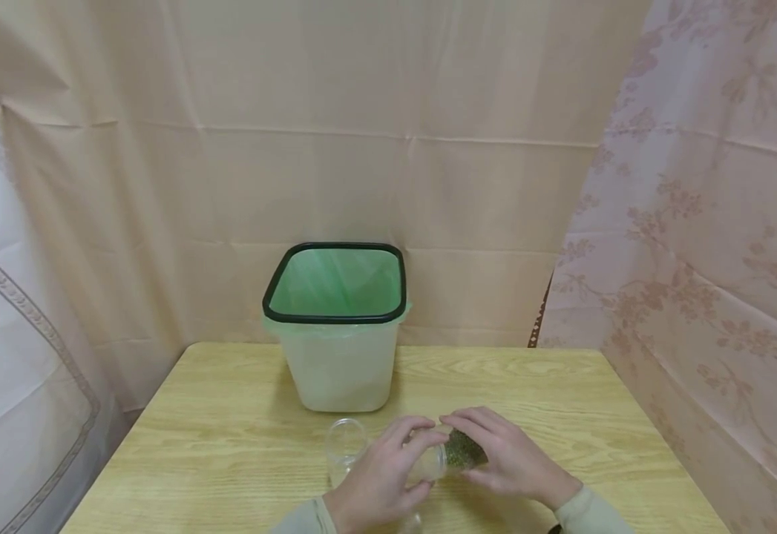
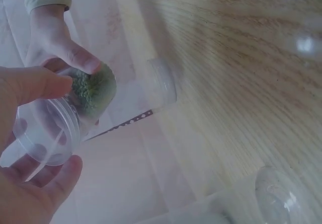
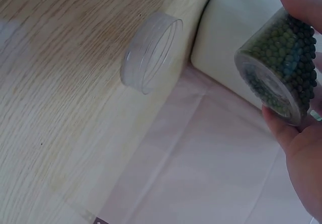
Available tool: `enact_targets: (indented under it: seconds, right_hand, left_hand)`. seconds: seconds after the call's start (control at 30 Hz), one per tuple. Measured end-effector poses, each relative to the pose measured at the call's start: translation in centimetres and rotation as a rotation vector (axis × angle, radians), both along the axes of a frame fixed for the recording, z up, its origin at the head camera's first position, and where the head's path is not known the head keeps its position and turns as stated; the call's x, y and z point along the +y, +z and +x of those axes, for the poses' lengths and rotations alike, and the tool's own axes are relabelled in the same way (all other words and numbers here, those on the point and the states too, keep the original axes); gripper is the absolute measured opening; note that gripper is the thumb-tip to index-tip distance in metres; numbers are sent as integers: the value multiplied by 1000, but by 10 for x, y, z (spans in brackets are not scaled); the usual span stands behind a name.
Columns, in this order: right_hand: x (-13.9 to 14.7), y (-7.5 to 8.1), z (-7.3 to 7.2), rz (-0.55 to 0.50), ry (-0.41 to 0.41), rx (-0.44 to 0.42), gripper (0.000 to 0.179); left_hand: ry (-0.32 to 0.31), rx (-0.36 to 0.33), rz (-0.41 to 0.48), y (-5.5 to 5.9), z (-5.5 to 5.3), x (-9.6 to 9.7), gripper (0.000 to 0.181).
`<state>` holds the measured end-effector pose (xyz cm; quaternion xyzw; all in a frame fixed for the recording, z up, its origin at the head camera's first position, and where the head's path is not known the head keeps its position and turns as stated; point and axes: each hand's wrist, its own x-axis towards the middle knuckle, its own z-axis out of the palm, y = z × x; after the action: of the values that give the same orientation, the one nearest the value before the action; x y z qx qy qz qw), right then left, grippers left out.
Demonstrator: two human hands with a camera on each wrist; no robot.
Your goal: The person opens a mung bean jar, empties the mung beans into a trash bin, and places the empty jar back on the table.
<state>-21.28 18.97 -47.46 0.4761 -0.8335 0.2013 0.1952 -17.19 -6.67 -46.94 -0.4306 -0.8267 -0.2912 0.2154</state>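
My left hand [image 1: 388,471] grips a clear plastic jar [image 2: 48,128] between thumb and fingers, its threaded rim turned towards the other jar. In my right hand [image 1: 511,460] is a clear jar of green beans [image 3: 279,58], held tilted with its base facing the right wrist camera. In the head view the two jars lie mouth to mouth, or nearly so, low over the table. A clear lid [image 3: 151,53] stands on its edge or tilts on the wood. Another clear jar [image 1: 346,445] is on the table left of my left hand.
A white bin [image 1: 344,371] with a green liner and dark rim stands behind my hands on the wooden table [image 1: 228,445]. Beige curtains [image 1: 294,148] hang behind it, and a flowered cloth [image 1: 715,222] hangs at the right.
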Motion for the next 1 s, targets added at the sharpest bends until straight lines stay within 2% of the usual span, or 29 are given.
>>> enact_targets:
  seconds: [0.17,0.3,0.57,1.0]
  right_hand:
    - [-1,0,0,-7,17,28,91]
    - [-1,1,0,-14,26,33,92]
    - [-2,2,0,-13,-5,44,90]
    - [-1,3,1,-29,-18,34,91]
  left_hand:
    - [16,24,23,-2,-1,0,69]
    - [24,1,44,0,0,0,69]
    - [-3,-194,197,0,2,-3,62]
    - [-11,-194,257,-2,4,1,67]
